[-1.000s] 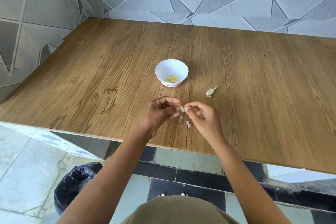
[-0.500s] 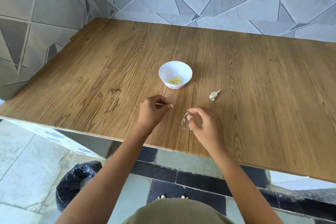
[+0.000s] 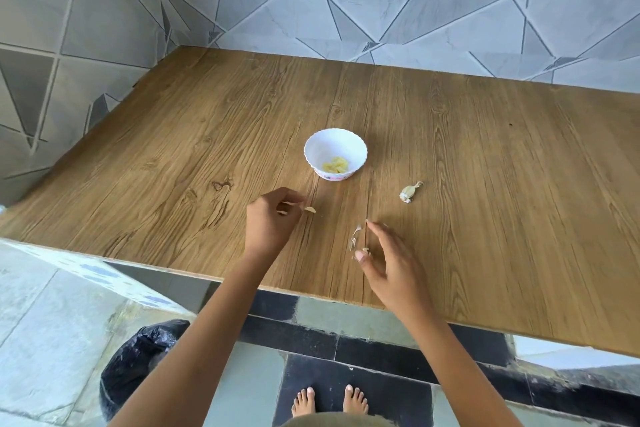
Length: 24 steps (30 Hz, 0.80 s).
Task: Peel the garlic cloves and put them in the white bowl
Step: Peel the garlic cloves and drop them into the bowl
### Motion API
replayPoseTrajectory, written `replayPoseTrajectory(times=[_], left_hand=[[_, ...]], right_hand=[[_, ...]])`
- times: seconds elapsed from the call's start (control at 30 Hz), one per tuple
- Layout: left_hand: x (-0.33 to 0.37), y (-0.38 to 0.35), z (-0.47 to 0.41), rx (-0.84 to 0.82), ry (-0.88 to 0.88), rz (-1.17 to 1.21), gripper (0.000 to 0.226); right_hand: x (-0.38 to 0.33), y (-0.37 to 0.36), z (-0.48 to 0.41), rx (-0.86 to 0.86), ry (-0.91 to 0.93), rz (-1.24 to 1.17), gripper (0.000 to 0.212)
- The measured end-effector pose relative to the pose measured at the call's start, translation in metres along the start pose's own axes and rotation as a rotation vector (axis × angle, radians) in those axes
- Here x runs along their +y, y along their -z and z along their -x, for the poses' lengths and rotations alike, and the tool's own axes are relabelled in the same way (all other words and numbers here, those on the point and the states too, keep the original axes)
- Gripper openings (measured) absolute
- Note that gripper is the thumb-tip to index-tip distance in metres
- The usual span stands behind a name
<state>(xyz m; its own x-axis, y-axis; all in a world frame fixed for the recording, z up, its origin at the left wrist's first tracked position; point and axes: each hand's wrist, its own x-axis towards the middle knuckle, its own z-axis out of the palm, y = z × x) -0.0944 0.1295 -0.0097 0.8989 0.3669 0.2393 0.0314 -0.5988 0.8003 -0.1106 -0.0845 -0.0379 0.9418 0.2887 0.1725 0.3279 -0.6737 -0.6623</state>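
- Wooden surface (image 3: 485, 184) runs to a grey tiled wall (image 3: 415, 3), and the white bowl (image 3: 346, 140) stands near its middle, beyond both hands.
- Yellowish peeled cloves (image 3: 335, 165) lie heaped in the bottom of the bowl.
- The left hand (image 3: 273, 218) hovers low over the surface, just in front of the bowl, with its fingers curled in. It pinches a small pale garlic clove (image 3: 310, 209) at the very fingertips.
- The right hand (image 3: 391, 263) is apart from the left, nearer the surface's front edge, with its fingers spread and loose and nothing in its grip.
- Thin papery skins (image 3: 355, 237) lie on the surface between its forefinger and thumb. The thumb tip is just beside, perhaps touching, one scrap.
- One unpeeled clove (image 3: 410, 191), still in its husk, rests on the surface to the right of the bowl, apart from both hands.
- Below the front edge, a black bin bag (image 3: 138, 357) sits on the floor at the left, and bare feet (image 3: 329, 399) stand on dark tiles.
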Motion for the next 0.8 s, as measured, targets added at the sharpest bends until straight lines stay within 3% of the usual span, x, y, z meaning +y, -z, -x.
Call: replayPoseTrajectory(times=[0.1, 0.3, 0.5, 0.8], left_hand=[[0.005, 0.010, 0.007, -0.015, 0.092, 0.113, 0.009], [0.011, 0.000, 0.027, -0.144, 0.101, 0.172, 0.012], [0.017, -0.009, 0.031, -0.203, 0.069, 0.167, 0.011], [0.023, -0.013, 0.031, -0.257, 0.115, 0.211, 0.014]], right_hand=[[0.004, 0.007, -0.002, -0.009, 0.060, 0.031, 0.055], [-0.004, 0.014, -0.028, -0.240, 0.179, 0.203, 0.062], [-0.002, 0.023, -0.023, -0.432, 0.140, 0.275, 0.052], [0.000, 0.020, -0.011, -0.228, 0.234, 0.201, 0.035]])
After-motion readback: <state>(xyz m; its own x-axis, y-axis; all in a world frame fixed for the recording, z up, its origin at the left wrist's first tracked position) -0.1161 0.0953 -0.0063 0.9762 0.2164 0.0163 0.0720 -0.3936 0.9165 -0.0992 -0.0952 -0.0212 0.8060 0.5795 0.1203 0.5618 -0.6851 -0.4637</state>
